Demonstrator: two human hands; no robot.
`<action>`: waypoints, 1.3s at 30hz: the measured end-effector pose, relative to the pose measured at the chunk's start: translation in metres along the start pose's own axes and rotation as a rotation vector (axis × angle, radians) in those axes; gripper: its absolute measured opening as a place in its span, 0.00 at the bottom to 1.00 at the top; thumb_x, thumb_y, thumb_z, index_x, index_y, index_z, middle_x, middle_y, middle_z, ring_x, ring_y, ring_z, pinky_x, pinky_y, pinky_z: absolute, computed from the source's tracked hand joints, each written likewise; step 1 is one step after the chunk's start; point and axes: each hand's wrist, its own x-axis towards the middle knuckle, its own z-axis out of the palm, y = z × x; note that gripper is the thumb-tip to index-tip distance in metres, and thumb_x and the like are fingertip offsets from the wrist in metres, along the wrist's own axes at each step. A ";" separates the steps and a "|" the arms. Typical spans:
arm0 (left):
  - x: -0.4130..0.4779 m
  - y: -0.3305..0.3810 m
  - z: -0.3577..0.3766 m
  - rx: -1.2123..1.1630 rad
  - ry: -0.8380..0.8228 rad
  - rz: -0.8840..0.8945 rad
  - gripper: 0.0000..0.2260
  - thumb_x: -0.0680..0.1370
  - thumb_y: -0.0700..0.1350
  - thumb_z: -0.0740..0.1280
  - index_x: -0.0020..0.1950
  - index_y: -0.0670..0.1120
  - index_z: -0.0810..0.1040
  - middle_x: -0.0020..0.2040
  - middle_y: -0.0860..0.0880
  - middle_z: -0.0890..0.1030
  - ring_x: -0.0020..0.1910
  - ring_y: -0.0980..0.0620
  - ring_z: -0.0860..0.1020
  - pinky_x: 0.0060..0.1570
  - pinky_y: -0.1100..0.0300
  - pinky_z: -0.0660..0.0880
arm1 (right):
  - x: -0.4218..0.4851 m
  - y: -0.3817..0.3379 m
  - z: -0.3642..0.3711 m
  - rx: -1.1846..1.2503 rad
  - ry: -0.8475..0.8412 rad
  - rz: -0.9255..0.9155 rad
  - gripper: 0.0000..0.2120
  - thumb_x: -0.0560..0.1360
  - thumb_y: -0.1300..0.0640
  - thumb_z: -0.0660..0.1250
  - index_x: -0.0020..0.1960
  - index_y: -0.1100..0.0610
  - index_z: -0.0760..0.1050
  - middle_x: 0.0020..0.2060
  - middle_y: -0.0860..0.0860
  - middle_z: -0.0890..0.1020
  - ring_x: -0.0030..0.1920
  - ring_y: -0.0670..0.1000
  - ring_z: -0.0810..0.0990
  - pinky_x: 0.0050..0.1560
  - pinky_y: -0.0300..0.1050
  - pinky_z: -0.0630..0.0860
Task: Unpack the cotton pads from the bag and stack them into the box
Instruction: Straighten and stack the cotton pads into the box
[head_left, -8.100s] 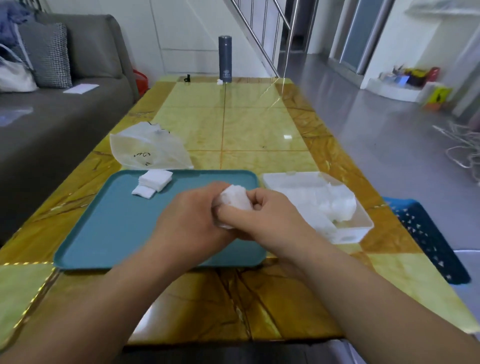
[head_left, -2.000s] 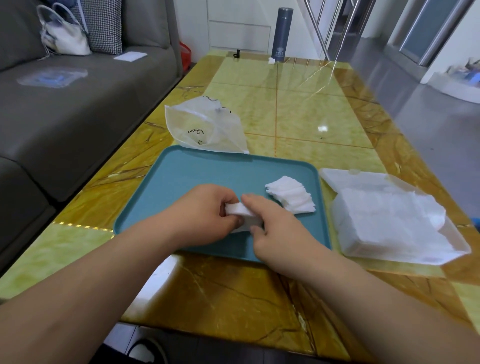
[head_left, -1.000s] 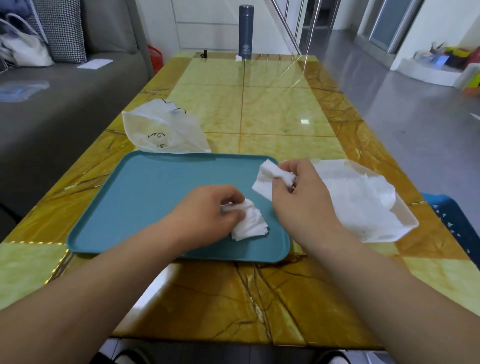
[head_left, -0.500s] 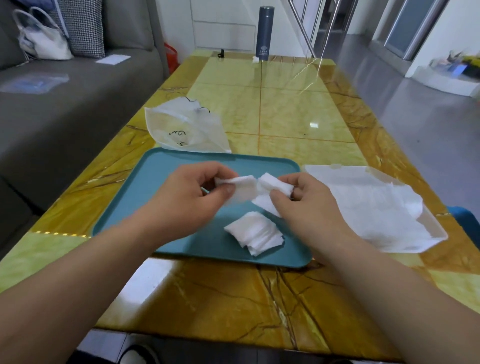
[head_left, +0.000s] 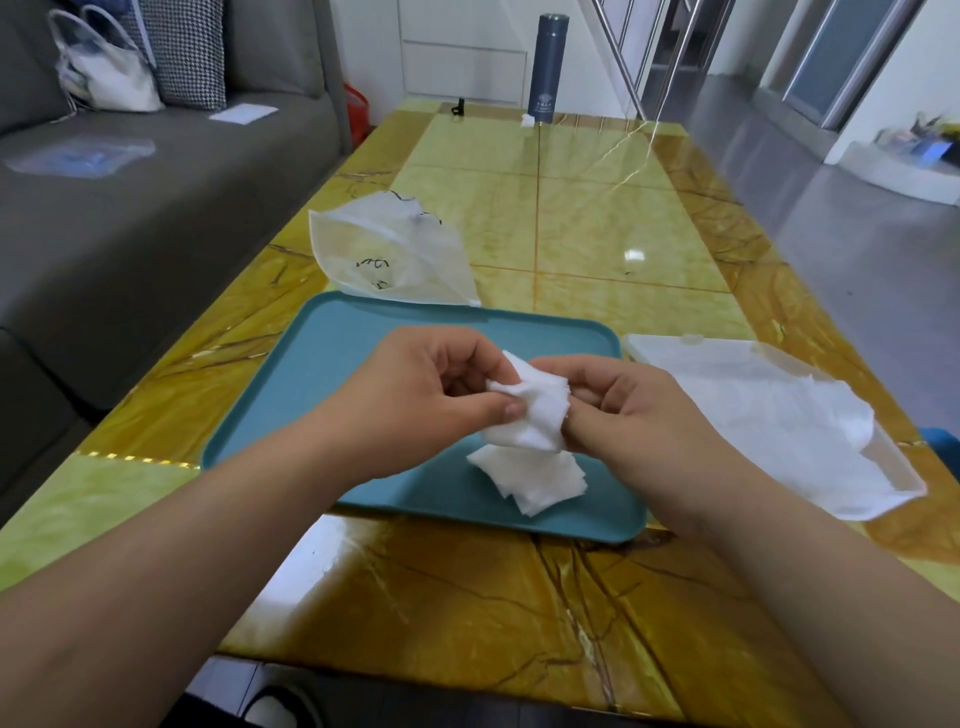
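Pads (head_left: 535, 410) over tray's (head_left: 337, 364) right half

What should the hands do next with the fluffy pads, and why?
Probably carry the pads right into the box: the left hand and right hand pinch them together above the tray, and the box lies open beside it.
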 end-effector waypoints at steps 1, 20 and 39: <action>0.000 0.000 0.000 0.009 0.001 -0.001 0.07 0.72 0.37 0.79 0.48 0.44 0.85 0.43 0.42 0.87 0.40 0.46 0.84 0.49 0.49 0.81 | 0.000 0.000 0.000 0.003 0.000 0.000 0.15 0.82 0.65 0.65 0.64 0.52 0.82 0.51 0.51 0.89 0.56 0.53 0.87 0.65 0.61 0.80; -0.002 0.000 0.007 0.171 -0.063 -0.011 0.08 0.78 0.44 0.74 0.56 0.52 0.83 0.37 0.48 0.85 0.34 0.52 0.83 0.38 0.55 0.79 | -0.003 -0.001 0.011 -0.051 0.093 -0.052 0.19 0.80 0.69 0.64 0.58 0.45 0.79 0.51 0.48 0.86 0.53 0.52 0.85 0.57 0.55 0.81; -0.006 -0.011 0.029 0.817 -0.238 -0.030 0.17 0.74 0.63 0.71 0.55 0.53 0.80 0.50 0.53 0.77 0.47 0.52 0.77 0.50 0.53 0.77 | 0.004 0.012 0.005 0.019 0.354 0.035 0.11 0.76 0.61 0.73 0.54 0.48 0.80 0.48 0.47 0.85 0.46 0.44 0.83 0.44 0.36 0.76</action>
